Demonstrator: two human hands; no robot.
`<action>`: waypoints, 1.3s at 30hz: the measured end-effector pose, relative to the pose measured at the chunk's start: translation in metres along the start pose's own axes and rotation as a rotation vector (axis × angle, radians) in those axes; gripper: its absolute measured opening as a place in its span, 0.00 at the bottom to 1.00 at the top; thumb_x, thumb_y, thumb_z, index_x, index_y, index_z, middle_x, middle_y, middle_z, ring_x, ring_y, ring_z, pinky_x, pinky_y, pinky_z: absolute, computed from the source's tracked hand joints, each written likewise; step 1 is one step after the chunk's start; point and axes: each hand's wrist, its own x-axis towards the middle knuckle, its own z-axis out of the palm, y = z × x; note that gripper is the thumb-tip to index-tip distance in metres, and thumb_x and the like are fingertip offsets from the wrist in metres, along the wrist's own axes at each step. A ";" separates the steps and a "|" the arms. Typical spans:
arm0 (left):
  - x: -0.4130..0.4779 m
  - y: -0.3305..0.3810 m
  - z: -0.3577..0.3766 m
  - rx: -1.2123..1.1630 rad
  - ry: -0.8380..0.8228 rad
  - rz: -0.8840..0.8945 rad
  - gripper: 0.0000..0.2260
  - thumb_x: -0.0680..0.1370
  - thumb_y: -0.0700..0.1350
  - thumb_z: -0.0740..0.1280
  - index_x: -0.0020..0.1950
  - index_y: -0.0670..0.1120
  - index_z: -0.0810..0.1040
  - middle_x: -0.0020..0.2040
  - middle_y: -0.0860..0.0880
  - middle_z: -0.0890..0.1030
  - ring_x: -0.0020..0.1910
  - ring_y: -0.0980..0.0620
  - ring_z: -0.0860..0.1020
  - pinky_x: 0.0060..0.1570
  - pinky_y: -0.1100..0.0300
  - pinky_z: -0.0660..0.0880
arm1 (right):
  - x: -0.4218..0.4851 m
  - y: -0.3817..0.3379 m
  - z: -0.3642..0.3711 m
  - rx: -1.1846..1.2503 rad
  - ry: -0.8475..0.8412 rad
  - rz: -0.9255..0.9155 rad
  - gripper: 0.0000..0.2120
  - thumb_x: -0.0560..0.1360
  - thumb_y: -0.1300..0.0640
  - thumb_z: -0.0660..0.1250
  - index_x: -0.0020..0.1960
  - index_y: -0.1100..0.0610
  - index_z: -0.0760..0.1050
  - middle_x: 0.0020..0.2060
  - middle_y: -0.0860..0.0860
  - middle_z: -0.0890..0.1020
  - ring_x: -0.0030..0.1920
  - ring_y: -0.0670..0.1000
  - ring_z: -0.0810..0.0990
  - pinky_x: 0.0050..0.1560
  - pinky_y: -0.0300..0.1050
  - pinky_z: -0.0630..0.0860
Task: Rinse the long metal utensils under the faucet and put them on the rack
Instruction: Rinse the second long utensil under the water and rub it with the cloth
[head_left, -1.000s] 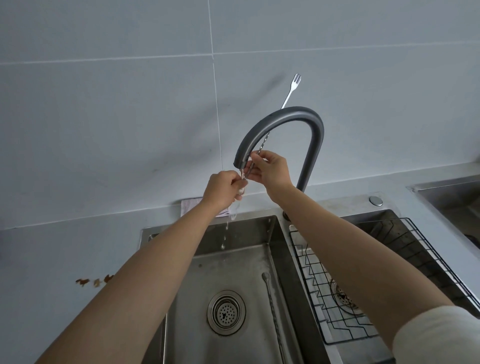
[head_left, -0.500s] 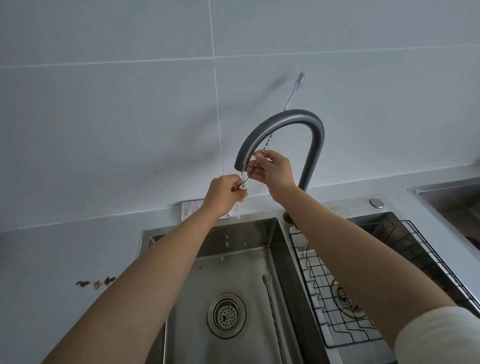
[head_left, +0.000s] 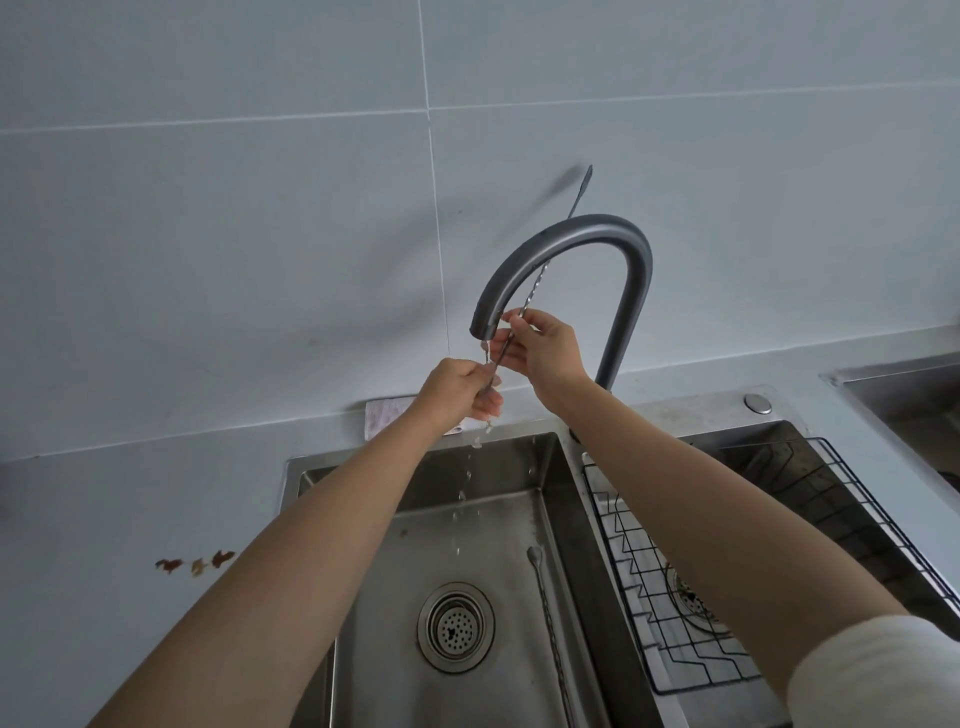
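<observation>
A long thin metal fork (head_left: 535, 291) with a twisted stem slants up behind the grey arched faucet (head_left: 571, 244), its tip against the wall tiles. My right hand (head_left: 545, 353) pinches the stem just under the spout. My left hand (head_left: 462, 389) grips the lower end, where water runs over it and drips into the sink. A second long twisted utensil (head_left: 550, 613) lies on the floor of the left sink basin (head_left: 405, 571). The black wire rack (head_left: 675, 597) sits over the right basin, partly hidden by my right forearm.
The round drain strainer (head_left: 455, 626) is in the left basin beside the lying utensil. A folded cloth (head_left: 387, 415) lies behind the sink at the wall. Brown scraps (head_left: 195, 564) dot the counter on the left. Another steel basin edge (head_left: 904, 395) shows at far right.
The fork has turned about its stem, so its tines now show edge-on. My left hand has slid slightly down and left along the lower end.
</observation>
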 end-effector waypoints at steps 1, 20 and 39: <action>0.000 0.000 0.000 0.002 -0.003 0.008 0.12 0.80 0.42 0.59 0.53 0.34 0.76 0.41 0.42 0.79 0.33 0.51 0.77 0.40 0.62 0.76 | 0.000 0.001 0.000 0.007 -0.011 0.000 0.10 0.81 0.63 0.53 0.47 0.61 0.73 0.36 0.57 0.79 0.37 0.53 0.81 0.38 0.38 0.81; -0.004 -0.001 -0.007 -0.052 0.038 0.043 0.07 0.77 0.38 0.64 0.46 0.35 0.79 0.36 0.44 0.80 0.29 0.57 0.80 0.35 0.66 0.79 | 0.000 0.012 0.004 0.065 -0.150 0.015 0.13 0.82 0.63 0.50 0.59 0.66 0.71 0.39 0.58 0.78 0.33 0.44 0.83 0.40 0.38 0.81; 0.001 -0.005 0.000 0.154 0.146 0.135 0.06 0.77 0.41 0.65 0.44 0.38 0.77 0.34 0.46 0.78 0.24 0.59 0.76 0.31 0.70 0.75 | 0.011 0.006 0.003 0.121 -0.105 -0.049 0.12 0.82 0.61 0.50 0.59 0.62 0.69 0.39 0.56 0.77 0.40 0.54 0.77 0.43 0.41 0.79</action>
